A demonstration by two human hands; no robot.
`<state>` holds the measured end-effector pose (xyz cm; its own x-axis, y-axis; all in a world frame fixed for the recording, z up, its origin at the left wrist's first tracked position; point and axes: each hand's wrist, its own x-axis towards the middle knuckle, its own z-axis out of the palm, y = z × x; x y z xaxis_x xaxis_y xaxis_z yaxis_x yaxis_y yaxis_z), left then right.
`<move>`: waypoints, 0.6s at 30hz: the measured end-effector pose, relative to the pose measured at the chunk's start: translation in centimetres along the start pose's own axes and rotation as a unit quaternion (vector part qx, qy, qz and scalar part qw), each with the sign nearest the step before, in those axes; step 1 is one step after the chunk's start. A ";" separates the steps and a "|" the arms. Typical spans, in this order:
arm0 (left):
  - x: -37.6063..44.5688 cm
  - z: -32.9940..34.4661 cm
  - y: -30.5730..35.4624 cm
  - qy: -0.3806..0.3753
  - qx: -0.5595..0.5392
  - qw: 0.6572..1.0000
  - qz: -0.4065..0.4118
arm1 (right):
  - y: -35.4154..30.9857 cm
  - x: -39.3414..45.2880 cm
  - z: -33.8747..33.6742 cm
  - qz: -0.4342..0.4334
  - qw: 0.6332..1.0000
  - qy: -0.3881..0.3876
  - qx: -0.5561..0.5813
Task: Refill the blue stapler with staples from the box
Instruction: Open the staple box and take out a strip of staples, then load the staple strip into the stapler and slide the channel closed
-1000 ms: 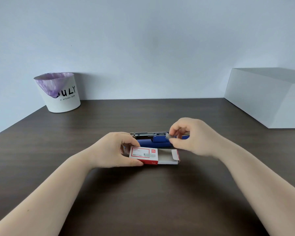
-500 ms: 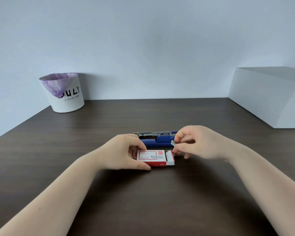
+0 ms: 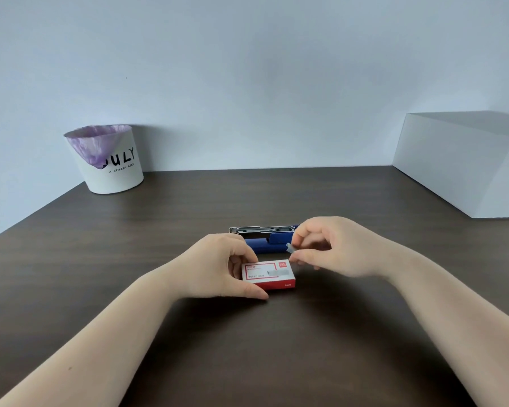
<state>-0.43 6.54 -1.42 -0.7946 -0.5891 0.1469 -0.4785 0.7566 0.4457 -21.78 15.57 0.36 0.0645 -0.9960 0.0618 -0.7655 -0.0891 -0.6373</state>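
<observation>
The left hand (image 3: 218, 267) is gripping the red-and-white staple box (image 3: 268, 274), now slid shut, near the middle of the tabletop (image 3: 306, 348), while the right hand (image 3: 332, 248) is pinching a small grey staple strip (image 3: 290, 247) between thumb and forefinger. The blue stapler (image 3: 269, 239) is lying opened just behind the box, its metal channel exposed. The strip is probably best lowered level, legs down, into that channel before closing.

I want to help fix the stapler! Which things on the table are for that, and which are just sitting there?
For the job:
blue stapler, lying open
staple box, held by the left hand
staple strip, pinched in the right hand

Just sitting there:
white bin with its purple bag
white box on the right
</observation>
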 end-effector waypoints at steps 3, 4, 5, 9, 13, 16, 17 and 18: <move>0.0 0.0 -0.2 -0.003 0.001 1.000 -0.006 | 0.2 -0.1 -0.8 -0.012 0.997 0.075 -0.001; 0.0 -0.1 -0.2 -0.004 0.005 1.000 -0.005 | 0.3 -0.2 -1.0 -0.014 0.995 0.103 -0.005; -0.1 -0.2 -0.3 -0.005 0.010 1.000 -0.005 | 0.4 -0.2 -1.1 -0.014 0.992 0.124 -0.009; -0.4 -0.9 -0.7 -0.006 -0.022 1.000 -0.017 | 0.4 0.5 -0.6 -0.013 0.987 0.154 -0.036; -0.5 -2.1 -1.1 0.064 -0.076 0.994 -0.040 | -0.5 2.2 -0.4 -0.019 0.986 0.149 -0.066; 0.1 -2.4 -1.9 0.163 -0.086 0.980 -0.080 | -1.4 3.7 -0.4 -0.024 0.988 0.130 -0.081; 0.4 -2.2 -2.4 0.186 -0.074 0.975 -0.093 | -1.6 4.2 -0.3 -0.022 0.989 0.118 -0.090; 0.6 -2.0 -2.9 0.201 -0.061 0.972 -0.105 | -1.7 4.6 -0.2 -0.019 0.989 0.107 -0.096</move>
<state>1.24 3.44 -0.82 -0.4620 -0.8092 0.3631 -0.5472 0.5822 0.6013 -20.33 11.18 1.85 -0.0249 -0.9660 0.2574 -0.8742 -0.1039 -0.4744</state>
